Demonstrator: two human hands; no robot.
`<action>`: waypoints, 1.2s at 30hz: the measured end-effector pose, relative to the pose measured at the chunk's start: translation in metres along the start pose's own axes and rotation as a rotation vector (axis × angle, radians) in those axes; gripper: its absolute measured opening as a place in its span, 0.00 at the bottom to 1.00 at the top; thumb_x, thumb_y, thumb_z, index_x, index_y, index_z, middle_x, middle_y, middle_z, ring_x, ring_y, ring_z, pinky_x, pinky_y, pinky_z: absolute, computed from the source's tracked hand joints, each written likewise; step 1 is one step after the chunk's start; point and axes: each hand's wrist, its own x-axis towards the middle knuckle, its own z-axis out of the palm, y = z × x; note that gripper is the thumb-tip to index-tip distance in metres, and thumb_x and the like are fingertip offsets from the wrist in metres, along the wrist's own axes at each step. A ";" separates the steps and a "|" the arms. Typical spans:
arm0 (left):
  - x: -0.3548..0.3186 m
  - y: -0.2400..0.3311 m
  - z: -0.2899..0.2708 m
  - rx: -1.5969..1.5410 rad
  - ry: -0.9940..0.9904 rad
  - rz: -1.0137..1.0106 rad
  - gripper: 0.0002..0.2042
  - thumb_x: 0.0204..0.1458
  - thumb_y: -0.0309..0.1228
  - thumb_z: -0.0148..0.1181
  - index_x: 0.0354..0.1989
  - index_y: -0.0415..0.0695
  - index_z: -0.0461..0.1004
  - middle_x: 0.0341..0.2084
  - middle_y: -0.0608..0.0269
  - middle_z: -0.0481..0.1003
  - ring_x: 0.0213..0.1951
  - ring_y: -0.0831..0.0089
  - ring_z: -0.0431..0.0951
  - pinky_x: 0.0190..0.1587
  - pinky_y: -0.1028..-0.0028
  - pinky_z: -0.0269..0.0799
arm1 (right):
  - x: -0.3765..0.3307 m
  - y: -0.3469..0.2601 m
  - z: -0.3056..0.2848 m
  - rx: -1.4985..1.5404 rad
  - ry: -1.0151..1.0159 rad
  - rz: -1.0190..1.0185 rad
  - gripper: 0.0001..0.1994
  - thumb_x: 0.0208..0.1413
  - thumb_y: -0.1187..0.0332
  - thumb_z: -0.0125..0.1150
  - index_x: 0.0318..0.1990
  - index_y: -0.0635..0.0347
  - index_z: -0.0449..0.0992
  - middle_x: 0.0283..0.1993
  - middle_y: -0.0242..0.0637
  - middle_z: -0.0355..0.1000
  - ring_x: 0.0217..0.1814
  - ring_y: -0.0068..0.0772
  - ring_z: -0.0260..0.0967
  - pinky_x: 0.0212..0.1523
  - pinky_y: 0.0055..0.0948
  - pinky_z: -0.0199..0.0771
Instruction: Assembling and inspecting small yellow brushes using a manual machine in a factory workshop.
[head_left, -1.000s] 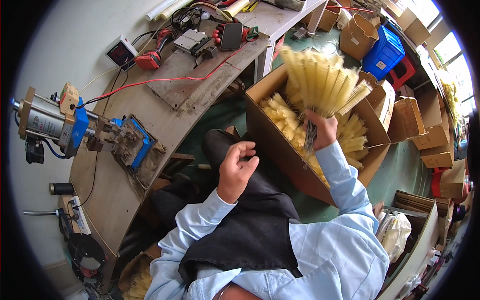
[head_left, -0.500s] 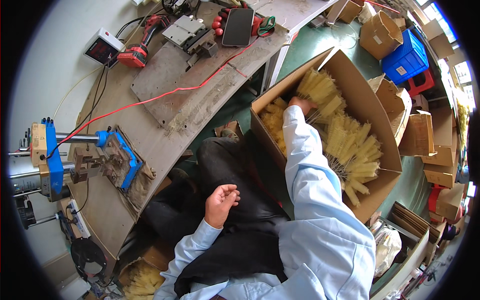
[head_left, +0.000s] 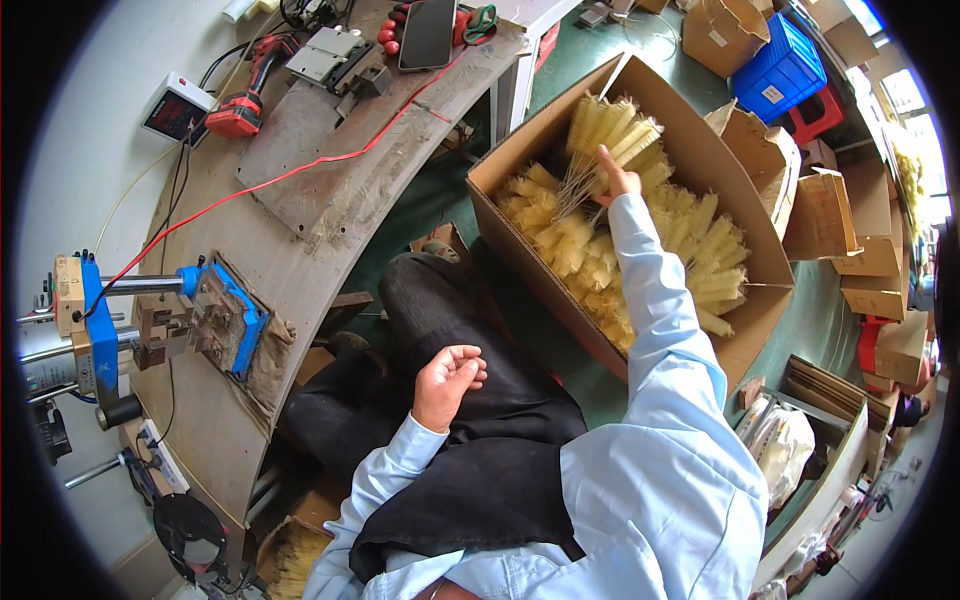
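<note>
Right hand [head_left: 621, 184]: open, apparently empty, over yellow bristle brushes [head_left: 712, 262].
Left hand [head_left: 447, 388]: loosely curled, seemingly empty.
Carton [head_left: 682, 122] step: likely placing bunches.
Next move: calls for clearing wire stems [head_left: 577, 187].

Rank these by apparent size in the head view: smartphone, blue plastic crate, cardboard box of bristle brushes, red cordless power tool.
1. Cardboard box of bristle brushes
2. Blue plastic crate
3. Red cordless power tool and smartphone: too alike to separate
</note>
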 end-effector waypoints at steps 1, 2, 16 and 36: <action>-0.001 -0.001 0.000 -0.002 0.006 -0.006 0.11 0.62 0.26 0.59 0.51 0.36 0.73 0.38 0.61 0.78 0.38 0.76 0.80 0.42 0.76 0.78 | -0.009 -0.004 -0.009 -0.127 0.188 -0.136 0.46 0.44 0.46 0.77 0.62 0.72 0.66 0.64 0.55 0.66 0.62 0.53 0.68 0.56 0.51 0.74; -0.001 -0.002 -0.001 -0.007 0.007 -0.008 0.11 0.62 0.26 0.59 0.51 0.36 0.73 0.38 0.60 0.78 0.37 0.76 0.80 0.41 0.76 0.78 | -0.018 -0.007 -0.016 -0.255 0.371 -0.272 0.46 0.43 0.47 0.78 0.62 0.71 0.65 0.64 0.57 0.65 0.65 0.56 0.65 0.61 0.53 0.70; 0.021 0.006 0.006 -0.068 0.094 -0.147 0.13 0.64 0.29 0.54 0.53 0.35 0.70 0.35 0.56 0.79 0.32 0.73 0.82 0.36 0.75 0.80 | 0.056 -0.019 0.002 -1.489 0.217 -1.168 0.24 0.62 0.43 0.50 0.63 0.34 0.73 0.75 0.35 0.55 0.77 0.53 0.47 0.74 0.63 0.40; 0.028 -0.151 -0.209 -0.160 0.803 -0.226 0.12 0.59 0.32 0.57 0.49 0.43 0.77 0.33 0.61 0.79 0.27 0.71 0.80 0.25 0.69 0.79 | 0.020 -0.059 0.009 -0.909 0.517 -1.774 0.17 0.62 0.48 0.58 0.55 0.38 0.80 0.67 0.27 0.70 0.69 0.41 0.64 0.67 0.42 0.63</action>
